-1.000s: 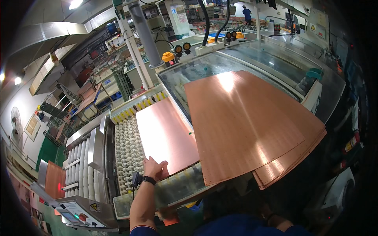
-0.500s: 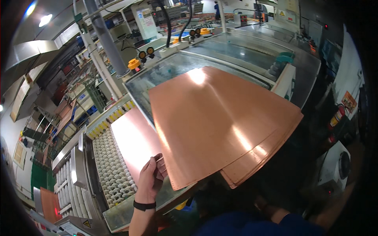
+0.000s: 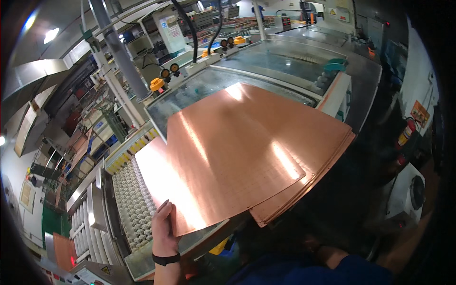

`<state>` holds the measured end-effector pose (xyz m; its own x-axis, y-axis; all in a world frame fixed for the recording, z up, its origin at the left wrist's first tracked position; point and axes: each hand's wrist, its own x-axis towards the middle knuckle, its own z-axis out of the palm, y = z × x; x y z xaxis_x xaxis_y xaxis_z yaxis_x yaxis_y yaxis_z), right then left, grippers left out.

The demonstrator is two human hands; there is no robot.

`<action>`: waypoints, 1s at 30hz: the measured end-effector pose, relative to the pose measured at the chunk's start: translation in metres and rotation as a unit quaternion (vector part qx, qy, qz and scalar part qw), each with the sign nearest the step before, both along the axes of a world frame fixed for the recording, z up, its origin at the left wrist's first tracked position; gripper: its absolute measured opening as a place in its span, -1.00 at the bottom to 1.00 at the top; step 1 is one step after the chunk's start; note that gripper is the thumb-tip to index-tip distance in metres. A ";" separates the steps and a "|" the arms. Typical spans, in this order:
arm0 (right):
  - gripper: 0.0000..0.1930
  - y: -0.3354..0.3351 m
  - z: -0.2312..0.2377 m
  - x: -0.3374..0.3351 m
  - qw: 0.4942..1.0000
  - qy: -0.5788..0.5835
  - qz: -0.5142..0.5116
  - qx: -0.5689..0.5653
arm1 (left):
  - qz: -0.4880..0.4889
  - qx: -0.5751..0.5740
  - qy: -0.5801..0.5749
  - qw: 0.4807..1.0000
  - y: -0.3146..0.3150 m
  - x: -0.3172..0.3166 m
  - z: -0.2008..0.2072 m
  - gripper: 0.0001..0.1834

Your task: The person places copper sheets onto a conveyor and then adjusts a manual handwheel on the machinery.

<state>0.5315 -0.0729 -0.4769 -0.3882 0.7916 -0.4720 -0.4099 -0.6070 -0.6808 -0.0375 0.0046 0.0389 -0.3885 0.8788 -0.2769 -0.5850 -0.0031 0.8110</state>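
Note:
Along its lower left edge, the top copper sheet (image 3: 223, 156) is pinched in my left hand (image 3: 164, 232), the thumb showing beside the edge and the other fingers partly hidden behind it. This sheet lies skewed over a stack of copper sheets (image 3: 318, 137), whose corners fan out at the right and near side. Another copper sheet (image 3: 148, 159) rests on the rollers, partly covered by the held one. My right hand (image 3: 311, 244) is low in the shadow below the stack, apart from it in the picture; its fingers cannot be made out.
White wheel rollers (image 3: 133, 204) fill the conveyor bed at left, beside a row of yellow fittings (image 3: 118, 161). A clear-topped machine cover (image 3: 204, 90) sits under the stack. At right stand a fire extinguisher (image 3: 406, 132) and a white fan unit (image 3: 403, 197).
The top copper sheet has shifted left across the stack, toward the rollers, baring more of the sheets beneath. My left hand has moved left and nearer with its edge.

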 end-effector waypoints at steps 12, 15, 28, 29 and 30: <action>-0.92 0.027 0.004 -0.005 0.962 -0.233 0.129 -0.053 | 0.037 0.081 0.046 0.995 -0.025 -0.033 0.006 -0.69; -0.89 0.025 0.022 -0.033 0.989 -0.111 -0.013 -0.093 | 0.095 0.089 0.097 0.987 -0.059 -0.089 -0.009 -0.68; -0.87 0.029 -0.032 -0.059 0.907 -0.378 0.178 -0.047 | 0.094 -0.299 0.332 0.890 -0.137 -0.314 -0.099 -0.90; -0.81 0.035 0.020 -0.114 0.905 -0.397 0.148 -0.039 | 0.081 -0.400 0.364 0.837 -0.131 -0.311 -0.101 -0.90; -0.77 0.042 0.016 -0.115 0.896 -0.393 0.166 0.122 | 0.121 -0.378 0.351 0.848 -0.153 -0.343 -0.129 -0.90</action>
<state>0.4161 -0.0305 -0.4611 -0.2445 0.8116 -0.5306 0.4303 -0.3996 -0.8094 -0.3809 -0.1482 -0.0905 -0.8345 0.4237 -0.3523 -0.0142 0.6226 0.7824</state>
